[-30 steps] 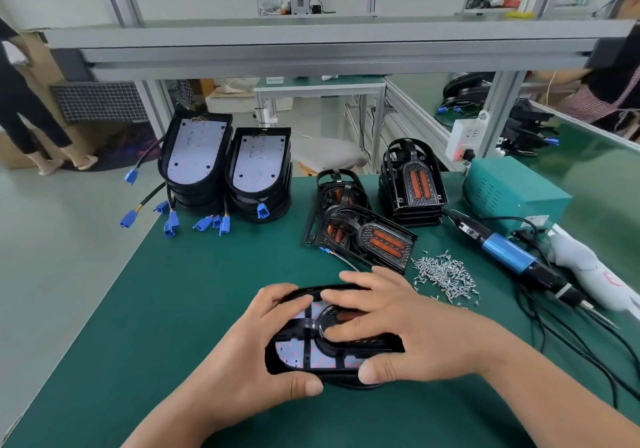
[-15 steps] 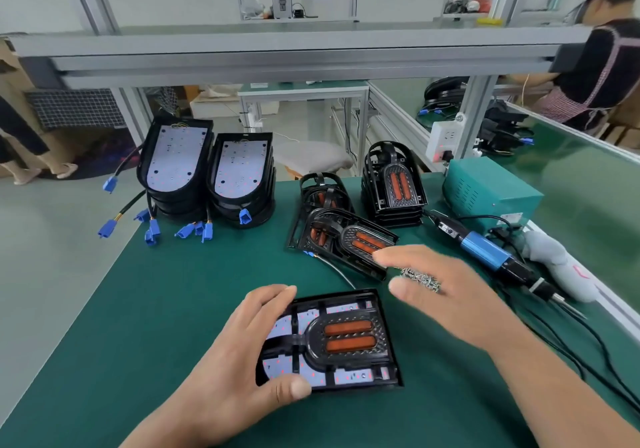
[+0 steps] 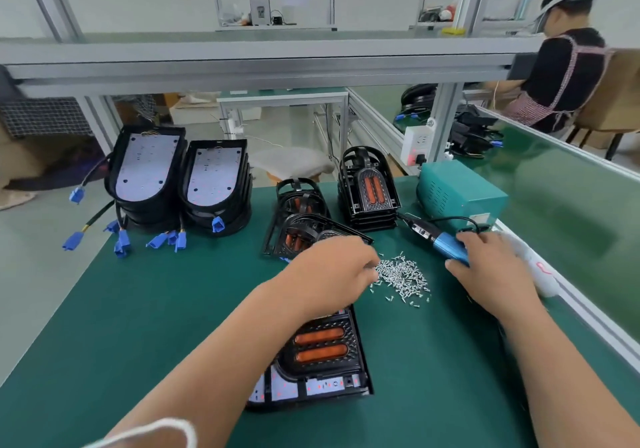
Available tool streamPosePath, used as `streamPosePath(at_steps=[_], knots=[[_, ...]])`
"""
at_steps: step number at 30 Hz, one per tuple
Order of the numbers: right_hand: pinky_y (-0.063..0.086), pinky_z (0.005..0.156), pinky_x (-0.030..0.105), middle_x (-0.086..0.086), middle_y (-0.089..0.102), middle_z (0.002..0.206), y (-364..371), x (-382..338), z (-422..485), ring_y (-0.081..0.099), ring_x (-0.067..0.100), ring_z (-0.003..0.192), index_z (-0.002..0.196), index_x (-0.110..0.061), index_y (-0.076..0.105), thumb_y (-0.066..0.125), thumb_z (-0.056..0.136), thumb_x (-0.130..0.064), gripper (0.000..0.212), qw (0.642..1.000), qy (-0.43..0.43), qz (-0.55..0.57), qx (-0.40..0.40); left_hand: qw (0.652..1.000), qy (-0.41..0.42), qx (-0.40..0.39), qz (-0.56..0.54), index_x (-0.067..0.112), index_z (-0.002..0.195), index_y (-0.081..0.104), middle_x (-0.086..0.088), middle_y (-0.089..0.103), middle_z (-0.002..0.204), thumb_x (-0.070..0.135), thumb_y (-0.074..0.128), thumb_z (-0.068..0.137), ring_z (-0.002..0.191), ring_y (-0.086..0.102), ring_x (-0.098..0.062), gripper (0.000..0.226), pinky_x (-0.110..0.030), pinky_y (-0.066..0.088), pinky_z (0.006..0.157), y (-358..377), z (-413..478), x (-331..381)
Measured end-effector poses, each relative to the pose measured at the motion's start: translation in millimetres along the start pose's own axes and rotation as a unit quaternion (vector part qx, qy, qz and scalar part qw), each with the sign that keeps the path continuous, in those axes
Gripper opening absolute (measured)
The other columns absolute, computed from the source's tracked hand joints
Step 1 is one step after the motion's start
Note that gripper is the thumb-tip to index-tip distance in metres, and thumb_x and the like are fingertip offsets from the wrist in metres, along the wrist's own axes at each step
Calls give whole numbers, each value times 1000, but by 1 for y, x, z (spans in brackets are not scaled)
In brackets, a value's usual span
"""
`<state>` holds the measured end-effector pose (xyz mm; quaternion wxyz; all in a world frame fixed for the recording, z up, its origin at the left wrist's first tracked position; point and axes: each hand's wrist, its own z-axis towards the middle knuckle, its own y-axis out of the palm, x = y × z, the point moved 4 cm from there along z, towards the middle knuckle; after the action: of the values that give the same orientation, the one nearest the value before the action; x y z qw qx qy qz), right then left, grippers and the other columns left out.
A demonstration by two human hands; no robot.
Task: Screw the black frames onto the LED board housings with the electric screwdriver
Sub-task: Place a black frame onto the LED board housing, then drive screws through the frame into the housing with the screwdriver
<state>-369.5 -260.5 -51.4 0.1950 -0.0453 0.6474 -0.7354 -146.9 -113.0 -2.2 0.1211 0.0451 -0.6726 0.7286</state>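
Now the left hand curls over slippery screws, hold unclear; the right hand wraps the electric screwdriver mid-barrel. Likely stiff and light, the black frame tops its LED board housing near the desk front edge.

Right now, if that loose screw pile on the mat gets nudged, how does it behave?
The screws are tiny and unbound, so a push probably scatters them; strays already lie off the heap. They may roll a little on the flat green mat. Likely fiddly for the left hand to pinch singly.
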Motion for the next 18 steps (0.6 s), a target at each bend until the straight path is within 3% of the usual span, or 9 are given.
streamPosePath(at_steps=[4, 10, 15, 18], knots=[[54, 91, 46, 13, 58, 131, 6, 4, -1, 58, 37, 120, 149, -19, 47, 67, 99, -39, 57, 1000, 9, 5, -18, 993, 4, -78, 92, 7, 119, 63, -12, 62, 115, 32, 54, 107, 110, 62, -35, 29, -43, 53, 87, 19, 48, 14], [54, 85, 47, 13, 59, 123, 5, 5, -2, 59, 38, 114, 143, -18, 52, 69, 97, -29, 50, 1000, -11, 16, 0, 976, -7, -143, 162, 9, 129, 63, -15, 61, 122, 41, 48, 108, 102, 60, -35, 42, -40, 47, 76, 44, 82, 21], [55, 83, 47, 13, 60, 121, 6, 6, -1, 60, 40, 112, 140, -16, 54, 70, 97, -27, 48, 1000, -14, 19, 11, 980, -21, -152, 130, 8, 133, 56, -16, 49, 121, 30, 45, 110, 88, 54, -34, 34, -44, 45, 71, 54, 85, 17], [55, 81, 47, 13, 60, 119, 7, 6, -1, 60, 40, 110, 140, -16, 54, 71, 96, -27, 47, 1000, -20, 16, 15, 983, -24, -154, 99, 8, 132, 53, -14, 50, 120, 31, 48, 109, 96, 58, -35, 33, -46, 50, 76, 52, 85, 16]])
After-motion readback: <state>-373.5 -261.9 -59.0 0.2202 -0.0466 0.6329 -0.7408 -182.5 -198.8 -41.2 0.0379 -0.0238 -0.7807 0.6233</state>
